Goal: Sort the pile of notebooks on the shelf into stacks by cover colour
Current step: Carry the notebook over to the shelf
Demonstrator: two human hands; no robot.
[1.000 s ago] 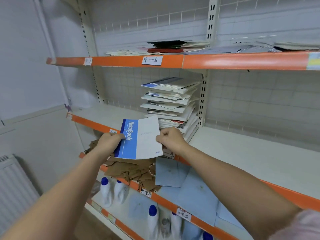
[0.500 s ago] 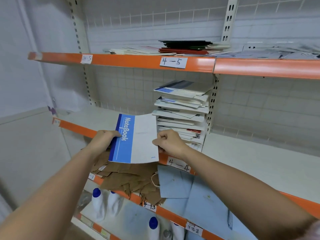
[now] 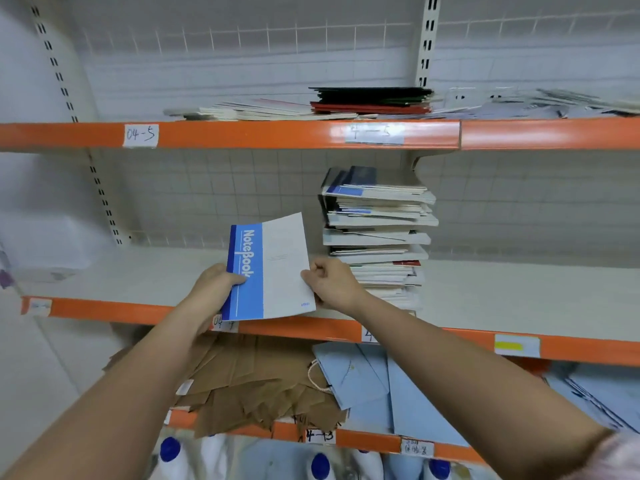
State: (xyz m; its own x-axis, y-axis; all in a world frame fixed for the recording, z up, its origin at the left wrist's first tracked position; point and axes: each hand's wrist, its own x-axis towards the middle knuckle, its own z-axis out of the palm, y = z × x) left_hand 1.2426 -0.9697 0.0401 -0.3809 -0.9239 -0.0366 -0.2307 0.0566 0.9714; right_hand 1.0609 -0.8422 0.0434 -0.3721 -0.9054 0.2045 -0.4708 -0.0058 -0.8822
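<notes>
Thin blue-and-white paper notebook (image 3: 272, 270) with "NoteBook" on its blue band, pinched between left hand (image 3: 213, 289) and right hand (image 3: 330, 284), now raised more upright over the white shelf (image 3: 145, 275).

Stockroom, labelled orange shelving (image 3: 242, 133), stacked stationery (image 3: 377, 233)

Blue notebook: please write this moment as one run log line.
blue-and-white notebook | held by left hand and right hand | pile of notebooks unsorted

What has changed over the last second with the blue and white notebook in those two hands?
The notebook has been lifted slightly and tipped more upright, towards the middle shelf. The left hand and right hand still grip its edges. The notebook pile looks untouched.
</notes>
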